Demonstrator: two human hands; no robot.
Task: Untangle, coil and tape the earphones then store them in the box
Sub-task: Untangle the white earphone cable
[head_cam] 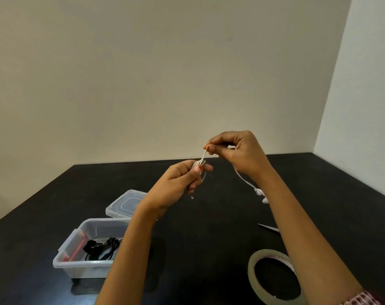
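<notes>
Your left hand [178, 179] grips the half-coiled white earphones [199, 164] while your right hand [237, 153] pinches the free cord taut, likely for winding, both raised beyond and right of the box [81, 270].

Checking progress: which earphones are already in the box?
The black earphones, inside the clear box; the white earphones are held between left hand and right hand.

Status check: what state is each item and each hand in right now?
White wired earphones: partly coiled, earbuds dangling.
Left hand: grips the coil.
Right hand: pinches the cable.
Clear plastic box: open, black earphones inside.
Clear plastic lid: off, lying behind box.
Clear tape roll: lying flat, untouched.
Metal scissors: only blade tips visible.
</notes>
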